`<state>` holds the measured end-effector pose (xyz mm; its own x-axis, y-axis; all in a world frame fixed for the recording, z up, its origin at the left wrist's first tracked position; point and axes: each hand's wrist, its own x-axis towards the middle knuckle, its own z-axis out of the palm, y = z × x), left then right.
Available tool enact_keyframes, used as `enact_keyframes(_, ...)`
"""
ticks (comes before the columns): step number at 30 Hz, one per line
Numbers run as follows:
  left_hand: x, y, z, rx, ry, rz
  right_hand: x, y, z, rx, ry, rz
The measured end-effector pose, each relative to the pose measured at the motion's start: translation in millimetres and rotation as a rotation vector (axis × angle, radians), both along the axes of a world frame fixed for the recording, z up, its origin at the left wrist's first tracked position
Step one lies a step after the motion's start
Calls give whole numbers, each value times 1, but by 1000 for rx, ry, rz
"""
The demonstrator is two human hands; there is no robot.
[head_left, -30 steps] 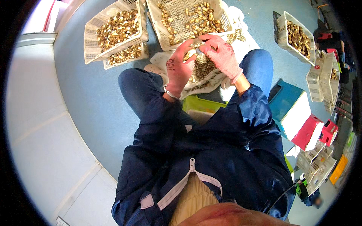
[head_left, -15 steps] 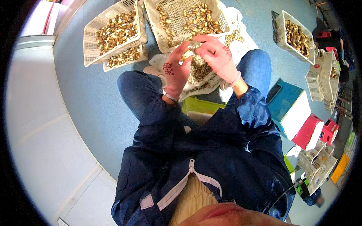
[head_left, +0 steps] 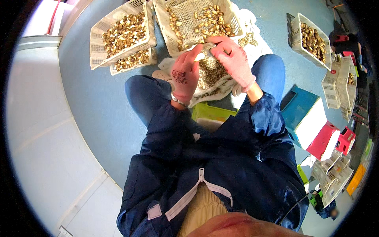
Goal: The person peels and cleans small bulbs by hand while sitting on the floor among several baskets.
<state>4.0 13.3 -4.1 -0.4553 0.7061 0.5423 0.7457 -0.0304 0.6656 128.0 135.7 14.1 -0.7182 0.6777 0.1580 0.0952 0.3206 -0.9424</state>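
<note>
My left hand, in a pink knit glove, is closed with a small pale piece, seemingly a mushroom, at its fingertips. My right hand, in a matching glove, has its fingers curled just across from it. What its fingertips pinch is too small to make out. Under both hands a heap of small brown-and-cream bits lies on a white cloth between my knees. Just beyond them stands a white plastic crate with brown-and-cream mushrooms scattered over its mesh bottom.
Stacked white crates of mushrooms stand at the far left. Another filled crate is at the far right. A green stool sits between my legs. Blue and red stools stand right. A white wall runs along the left.
My hands have drawn slightly apart at the fingertips. My left hand has turned so its back faces up more, and the piece in it now looks paler. The whole view has shifted a little.
</note>
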Motion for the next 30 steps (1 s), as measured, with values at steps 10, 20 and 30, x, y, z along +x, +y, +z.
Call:
enact_keyframes(10,-8,3,-6,-8,183,5,-1,-5,13,-158,31,32)
enact_keyframes(20,-1,4,-10,-19,-167,11,1,-1,11,-45,-42,15)
enact_keyframes(30,-2,3,-12,-27,-189,1,2,7,8,-23,-35,-80)
